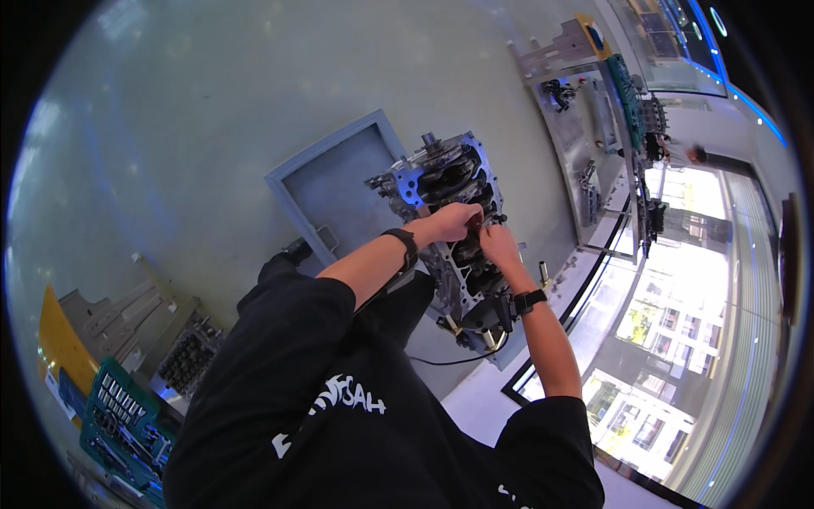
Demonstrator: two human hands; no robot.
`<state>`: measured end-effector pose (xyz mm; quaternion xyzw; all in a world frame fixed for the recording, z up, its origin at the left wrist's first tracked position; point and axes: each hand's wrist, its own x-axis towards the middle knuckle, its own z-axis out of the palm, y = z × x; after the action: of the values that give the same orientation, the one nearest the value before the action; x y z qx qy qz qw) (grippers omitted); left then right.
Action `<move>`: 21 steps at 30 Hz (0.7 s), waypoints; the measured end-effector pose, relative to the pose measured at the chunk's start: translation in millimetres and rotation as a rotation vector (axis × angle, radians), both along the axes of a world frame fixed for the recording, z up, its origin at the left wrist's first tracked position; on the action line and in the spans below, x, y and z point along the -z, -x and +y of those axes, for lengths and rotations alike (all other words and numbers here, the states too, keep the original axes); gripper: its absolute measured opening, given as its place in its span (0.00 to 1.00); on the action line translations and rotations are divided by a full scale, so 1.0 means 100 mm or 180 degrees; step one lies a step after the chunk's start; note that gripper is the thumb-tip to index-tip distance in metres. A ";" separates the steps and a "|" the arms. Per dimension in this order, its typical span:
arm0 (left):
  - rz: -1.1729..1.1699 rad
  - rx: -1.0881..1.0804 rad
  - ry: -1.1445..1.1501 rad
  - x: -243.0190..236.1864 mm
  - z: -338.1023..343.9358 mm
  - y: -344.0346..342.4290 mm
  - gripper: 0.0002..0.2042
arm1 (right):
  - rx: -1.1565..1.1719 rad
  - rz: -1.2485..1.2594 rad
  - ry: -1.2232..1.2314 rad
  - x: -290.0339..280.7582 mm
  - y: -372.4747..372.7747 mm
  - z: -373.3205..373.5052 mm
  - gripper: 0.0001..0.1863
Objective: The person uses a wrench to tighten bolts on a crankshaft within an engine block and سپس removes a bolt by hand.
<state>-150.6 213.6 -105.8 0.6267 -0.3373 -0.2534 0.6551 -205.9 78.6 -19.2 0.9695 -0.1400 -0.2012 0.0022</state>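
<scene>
An engine block (pixel 481 168) stands in front of me, its open underside toward me, with dark cavities and a machined metal rim. My left hand (pixel 456 222) reaches over its middle with the fingers bent and pressed together. Just to the right, my right hand (pixel 498 243) is closed in a pinch at the block's right edge, its fingertips close to those of the left. Whatever sits between the fingers is too small and too hidden to name. The hands and forearms cover part of the block's interior.
A grey metal frame with a tray (pixel 326 138) stands left of the block. A cable (pixel 454 363) hangs below it. A metal workbench (pixel 570 140) with engine parts is at the far right. A green tool case (pixel 119 424) lies at the lower left, near a cylinder head (pixel 191 354).
</scene>
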 end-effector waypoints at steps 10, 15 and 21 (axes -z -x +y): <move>-0.0094 -0.0050 0.0147 -0.03 -0.09 0.03 0.16 | -0.0302 0.0154 0.0084 0.00 0.03 -0.08 0.19; -0.0194 -0.0078 0.0118 0.04 -0.07 0.03 0.16 | 0.0390 0.0162 0.0126 -0.07 0.04 0.11 0.20; 0.0127 0.0083 0.0041 0.01 -0.01 -0.02 0.16 | -0.0715 0.0342 0.0403 -0.24 -0.07 0.30 0.18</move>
<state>-148.3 212.9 -106.7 0.6129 -0.3339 -0.2721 0.6625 -198.6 108.3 4.7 0.9648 -0.0426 -0.2421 0.0934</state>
